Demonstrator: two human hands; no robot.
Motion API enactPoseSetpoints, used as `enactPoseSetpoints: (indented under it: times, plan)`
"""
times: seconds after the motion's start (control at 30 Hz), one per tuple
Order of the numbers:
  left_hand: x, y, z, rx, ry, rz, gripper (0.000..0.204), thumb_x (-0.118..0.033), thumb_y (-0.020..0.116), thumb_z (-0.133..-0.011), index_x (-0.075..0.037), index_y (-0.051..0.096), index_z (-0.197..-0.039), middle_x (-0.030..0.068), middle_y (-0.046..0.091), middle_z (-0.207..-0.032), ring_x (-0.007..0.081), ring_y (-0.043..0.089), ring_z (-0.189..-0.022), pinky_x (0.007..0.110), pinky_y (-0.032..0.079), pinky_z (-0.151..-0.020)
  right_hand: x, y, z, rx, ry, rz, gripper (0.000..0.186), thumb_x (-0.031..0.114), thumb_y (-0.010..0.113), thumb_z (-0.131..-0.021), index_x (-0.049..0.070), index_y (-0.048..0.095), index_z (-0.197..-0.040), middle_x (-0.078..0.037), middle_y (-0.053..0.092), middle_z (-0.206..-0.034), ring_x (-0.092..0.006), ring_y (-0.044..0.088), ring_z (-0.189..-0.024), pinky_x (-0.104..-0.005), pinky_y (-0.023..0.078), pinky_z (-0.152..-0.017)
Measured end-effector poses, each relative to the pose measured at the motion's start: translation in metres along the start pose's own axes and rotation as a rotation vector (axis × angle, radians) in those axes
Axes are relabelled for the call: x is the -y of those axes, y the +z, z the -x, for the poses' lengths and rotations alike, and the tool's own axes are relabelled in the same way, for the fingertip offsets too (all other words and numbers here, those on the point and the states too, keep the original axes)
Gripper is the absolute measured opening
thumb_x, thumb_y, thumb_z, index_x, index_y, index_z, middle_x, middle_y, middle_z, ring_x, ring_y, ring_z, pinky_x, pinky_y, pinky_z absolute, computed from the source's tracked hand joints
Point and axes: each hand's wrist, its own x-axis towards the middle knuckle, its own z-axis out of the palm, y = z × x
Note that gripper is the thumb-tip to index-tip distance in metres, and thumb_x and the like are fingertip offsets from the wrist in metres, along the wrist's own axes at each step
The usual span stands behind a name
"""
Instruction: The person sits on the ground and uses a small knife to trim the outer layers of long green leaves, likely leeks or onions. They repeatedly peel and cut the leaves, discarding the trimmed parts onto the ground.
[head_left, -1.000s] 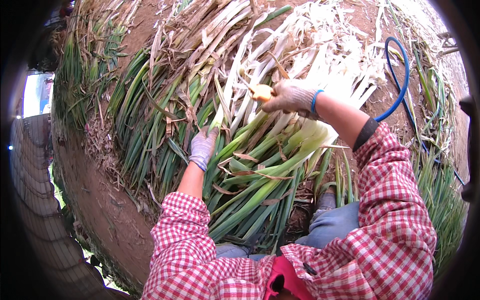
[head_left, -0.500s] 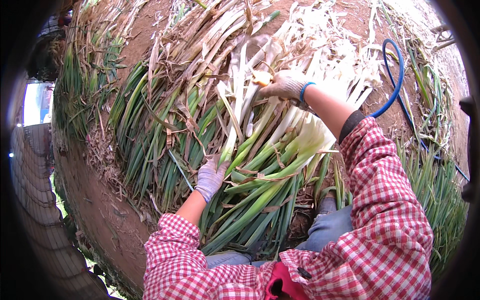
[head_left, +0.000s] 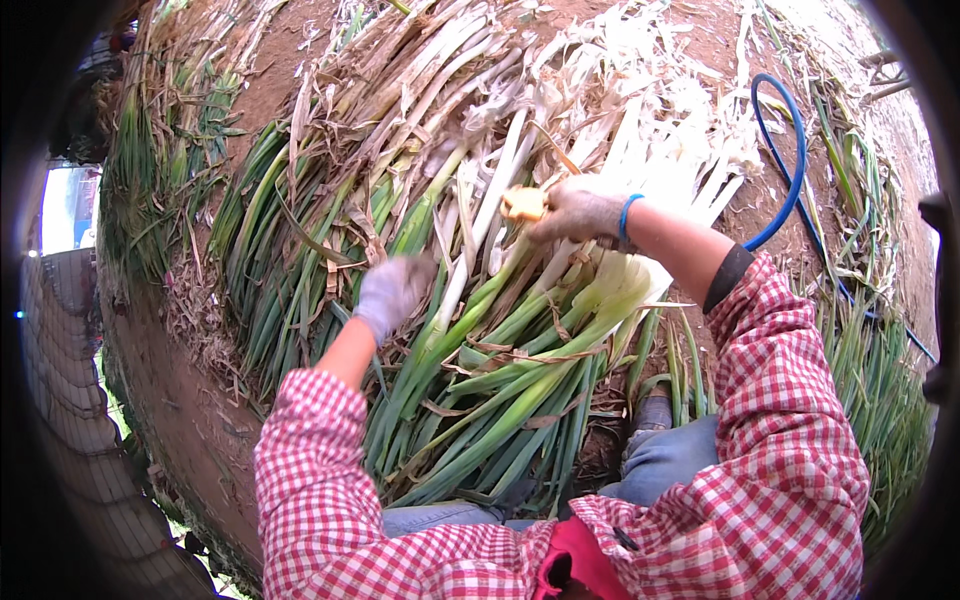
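Observation:
My left hand [head_left: 395, 292], in a pale knitted glove, hovers over the green leaves of the leeks and is smeared by motion. Whether its fingers touch anything cannot be made out. In a soiled glove with a blue band at the wrist, my right hand [head_left: 585, 214] is closed on what looks like an air gun [head_left: 524, 204], of which a yellow end sticks out to the left. Below it lies a heap of leeks [head_left: 520, 375], green leaves toward me and white shanks away. One peeled white leek [head_left: 500, 175] lies just beyond the air gun.
A blue hose [head_left: 801, 170] loops at the right and passes behind my right forearm. Untrimmed leeks [head_left: 270, 240] with dry leaves lie to the left; stripped skins [head_left: 600, 70] cover the far side. More green leeks [head_left: 880, 400] lie at the right on the brown ground.
My left hand has let go of the leek leaves it held and moved away from me, slightly left. My right hand has come a little nearer with the air gun.

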Motion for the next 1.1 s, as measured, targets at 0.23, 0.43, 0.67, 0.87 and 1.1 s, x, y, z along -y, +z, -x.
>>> enactPoseSetpoints:
  times: [0.23, 0.43, 0.67, 0.87, 1.1]
  plan:
    - [0.022, 0.021, -0.138, 0.038, -0.369, -0.21, 0.057, -0.033, 0.053, -0.092, -0.005, 0.047, -0.142, 0.0215, 0.053, -0.139, 0.034, 0.051, -0.129, 0.041, 0.039, -0.11, -0.039, -0.017, -0.04, -0.227, 0.033, -0.158, 0.053, 0.055, 0.071, -0.078, 0.003, 0.072, -0.089, -0.004, 0.061, -0.064, -0.013, 0.058, -0.055, -0.0308, 0.047, -0.053]
    - [0.006, 0.013, -0.143, 0.111, -0.494, -0.142, 0.062, -0.033, 0.07, -0.079, -0.007, 0.056, -0.134, 0.0225, 0.062, -0.126, 0.0341, 0.059, -0.12, 0.041, 0.046, -0.103, 0.024, 0.032, -0.004, 0.13, -0.103, -0.016, 0.052, 0.054, 0.067, -0.075, 0.002, 0.068, -0.069, -0.006, 0.061, -0.058, -0.0172, 0.055, -0.042, -0.0339, 0.046, -0.044]
    - [0.036, 0.007, -0.118, 0.154, -0.398, -0.133, 0.065, -0.043, 0.076, -0.069, -0.006, 0.065, -0.122, 0.0217, 0.067, -0.118, 0.035, 0.064, -0.11, 0.039, 0.048, -0.097, 0.03, 0.012, -0.007, 0.092, 0.0, -0.058, 0.057, 0.058, 0.066, -0.073, 0.002, 0.07, -0.08, -0.007, 0.063, -0.062, -0.0213, 0.064, -0.059, -0.0354, 0.051, -0.058]
    - [0.021, 0.001, -0.077, 0.236, -0.429, -0.117, 0.064, -0.042, 0.071, -0.075, -0.009, 0.061, -0.128, 0.0205, 0.064, -0.124, 0.035, 0.06, -0.116, 0.041, 0.046, -0.101, -0.015, -0.021, -0.051, -0.169, -0.022, 0.02, 0.068, 0.068, 0.066, -0.07, 0.002, 0.074, -0.082, -0.011, 0.069, -0.074, -0.0254, 0.067, -0.069, -0.0358, 0.052, -0.07]
    - [0.029, 0.02, -0.036, 0.118, -0.367, -0.118, 0.053, -0.035, 0.072, -0.076, -0.003, 0.064, -0.118, 0.0239, 0.068, -0.108, 0.0377, 0.065, -0.101, 0.043, 0.05, -0.091, -0.03, -0.053, -0.077, -0.288, 0.022, -0.075, 0.072, 0.065, 0.07, -0.066, -0.002, 0.072, -0.093, -0.017, 0.071, -0.089, -0.0273, 0.067, -0.079, -0.0368, 0.052, -0.075]
